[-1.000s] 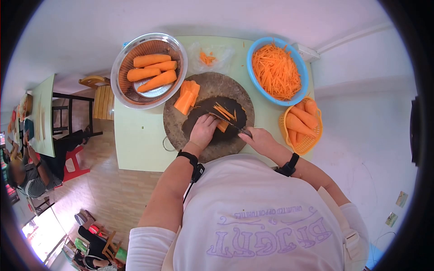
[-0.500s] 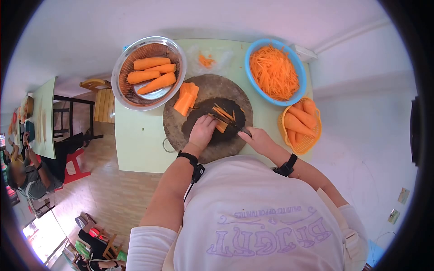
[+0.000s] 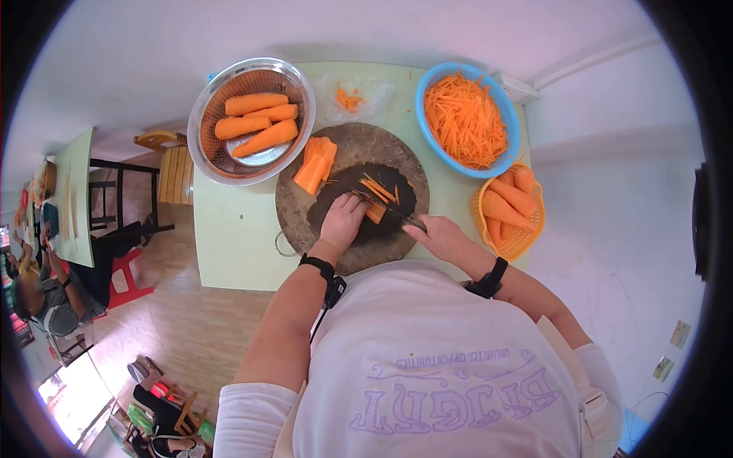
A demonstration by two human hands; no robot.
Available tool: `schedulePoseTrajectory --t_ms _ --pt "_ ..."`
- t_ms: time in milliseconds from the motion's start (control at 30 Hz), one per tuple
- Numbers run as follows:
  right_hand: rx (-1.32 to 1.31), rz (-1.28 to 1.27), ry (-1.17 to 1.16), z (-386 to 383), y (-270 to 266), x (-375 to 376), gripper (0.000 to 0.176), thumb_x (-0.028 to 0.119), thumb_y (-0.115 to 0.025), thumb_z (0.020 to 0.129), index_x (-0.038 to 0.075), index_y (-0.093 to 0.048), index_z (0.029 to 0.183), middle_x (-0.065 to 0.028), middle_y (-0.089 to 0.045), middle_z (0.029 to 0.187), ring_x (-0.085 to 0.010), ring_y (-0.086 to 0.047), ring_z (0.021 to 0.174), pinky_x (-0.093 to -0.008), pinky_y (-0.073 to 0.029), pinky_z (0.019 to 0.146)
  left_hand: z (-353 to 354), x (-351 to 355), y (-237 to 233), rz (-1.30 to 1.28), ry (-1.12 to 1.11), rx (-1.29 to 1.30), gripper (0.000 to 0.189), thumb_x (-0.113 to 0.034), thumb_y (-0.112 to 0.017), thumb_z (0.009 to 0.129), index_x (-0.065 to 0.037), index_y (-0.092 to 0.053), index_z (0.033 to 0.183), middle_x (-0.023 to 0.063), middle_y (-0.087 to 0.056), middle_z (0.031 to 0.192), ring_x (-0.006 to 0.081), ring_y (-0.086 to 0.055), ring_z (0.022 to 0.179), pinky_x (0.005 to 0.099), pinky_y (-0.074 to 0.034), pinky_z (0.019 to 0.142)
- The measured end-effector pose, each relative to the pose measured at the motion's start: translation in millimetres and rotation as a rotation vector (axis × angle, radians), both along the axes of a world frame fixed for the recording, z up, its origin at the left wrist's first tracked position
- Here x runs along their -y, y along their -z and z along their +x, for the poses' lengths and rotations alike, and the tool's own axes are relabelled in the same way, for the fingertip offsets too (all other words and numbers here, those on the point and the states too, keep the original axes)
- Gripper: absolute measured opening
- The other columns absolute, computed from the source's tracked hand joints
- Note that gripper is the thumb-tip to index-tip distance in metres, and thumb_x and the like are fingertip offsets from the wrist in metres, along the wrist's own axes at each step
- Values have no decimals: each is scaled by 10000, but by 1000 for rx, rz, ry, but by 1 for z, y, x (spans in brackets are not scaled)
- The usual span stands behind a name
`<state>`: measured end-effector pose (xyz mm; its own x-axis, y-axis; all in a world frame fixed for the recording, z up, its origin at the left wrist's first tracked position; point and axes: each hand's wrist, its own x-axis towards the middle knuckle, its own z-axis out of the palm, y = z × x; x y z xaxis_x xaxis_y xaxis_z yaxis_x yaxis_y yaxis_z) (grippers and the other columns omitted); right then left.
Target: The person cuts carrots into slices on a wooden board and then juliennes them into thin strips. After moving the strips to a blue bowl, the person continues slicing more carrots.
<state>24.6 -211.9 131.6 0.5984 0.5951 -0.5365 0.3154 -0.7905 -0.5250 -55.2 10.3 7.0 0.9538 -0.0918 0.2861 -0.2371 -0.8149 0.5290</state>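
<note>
My right hand (image 3: 437, 235) is closed round the handle of a dark knife (image 3: 393, 210), its blade slanting up to the left over the round chopping board (image 3: 290, 210). Under the fingertips of my left hand (image 3: 343, 220), which are pressed together, lies a carrot piece (image 3: 375, 213) against the blade. Thin carrot strips (image 3: 378, 188) rest on the dark middle of the board just beyond the knife. Thick carrot slices (image 3: 314, 166) are stacked at the board's upper left.
A metal bowl (image 3: 200, 156) with peeled carrots stands at the upper left, a blue bowl (image 3: 421, 126) of shredded carrot at the upper right. An orange basket (image 3: 534, 238) holds whole carrots. Carrot scraps (image 3: 349, 98) lie on plastic. People sit at far left.
The hands, knife and carrot piece have hardly moved. The view has shifted very slightly.
</note>
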Motion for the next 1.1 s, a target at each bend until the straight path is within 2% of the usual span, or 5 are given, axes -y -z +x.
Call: schedulePoseTrajectory --t_ms 400,467,567,667,1100 --pt "-22 33 61 -1 29 -7 562 488 -482 967 -48 -628 1054 -252 -664 926 -416 -631 890 -454 -495 786 1 0 -3 23 -4 -15 257 -82 -577 759 -100 -647 1005 52 -607 1037 249 -563 1051 365 -459 932" --pt "-140 138 259 -2 27 -6 543 487 -493 963 -36 -630 1016 -250 -656 898 -416 -625 868 -453 -487 768 1 -1 -3 -29 2 43 249 -82 -577 759 -102 -645 998 47 -607 1042 247 -562 1051 366 -458 935" --pt "-76 45 208 0 14 -3 526 484 -511 956 -28 -628 966 -247 -646 857 -417 -618 834 -455 -481 747 1 0 -2 6 -11 37 248 -82 -583 755 -99 -644 995 44 -608 1042 248 -562 1048 367 -459 935" --pt "-46 62 128 0 14 1 526 488 -522 948 -28 -621 927 -246 -642 831 -422 -615 806 -466 -478 730 2 0 -1 1 -7 37 256 -79 -589 752 -95 -645 1002 47 -611 1049 249 -563 1050 368 -462 932" --pt "-32 55 42 -1 4 -1 515 469 -511 957 -31 -633 983 -257 -656 873 -427 -627 851 -475 -494 761 1 0 0 18 -13 15 265 -73 -584 757 -91 -648 1013 46 -619 1056 247 -567 1047 364 -463 926"
